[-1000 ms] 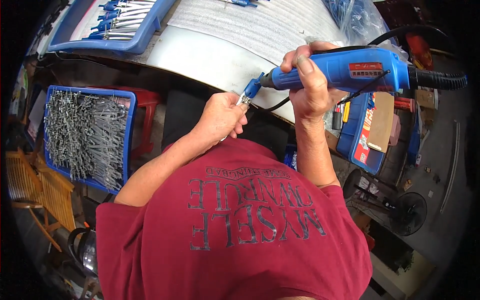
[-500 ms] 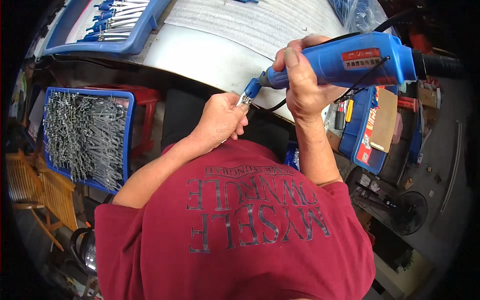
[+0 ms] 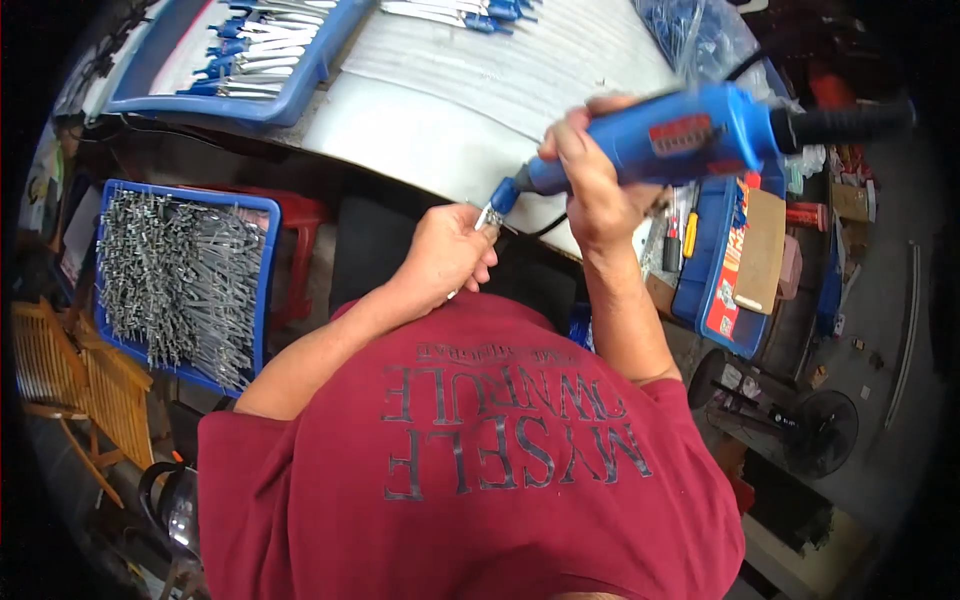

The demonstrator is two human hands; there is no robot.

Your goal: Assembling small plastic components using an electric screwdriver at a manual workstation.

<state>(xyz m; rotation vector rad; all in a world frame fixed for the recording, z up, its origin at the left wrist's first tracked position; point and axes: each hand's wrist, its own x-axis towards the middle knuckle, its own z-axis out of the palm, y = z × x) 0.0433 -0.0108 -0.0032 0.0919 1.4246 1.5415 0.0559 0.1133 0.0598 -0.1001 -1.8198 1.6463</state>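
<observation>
My left hand (image 3: 447, 252) is closed around a slim whitish-metal part with a blue end piece (image 3: 503, 197), held just in front of the table edge. The end piece sticks out past my thumb; most of the metal body is hidden in my fingers. My right hand (image 3: 597, 195) grips a blue electric screwdriver (image 3: 650, 145), slightly blurred, lying almost level with its black cable end to the right. Its dark tip meets the blue end piece, though whether the bit sits inside cannot be seen.
A white table (image 3: 390, 130) carries a foam sheet, several blue-and-white parts (image 3: 450, 14) and a blue tray (image 3: 290, 108) of similar ones. Left, a blue crate (image 3: 272, 250) of metal pieces rests by a red stool (image 3: 305, 240). Right are a blue bin (image 3: 690, 290) and a fan (image 3: 820, 430).
The view has shifted, showing more parts on the far table. The screwdriver's rear has swung a little left, its tip still at the blue end piece. Both hands keep their grip.
</observation>
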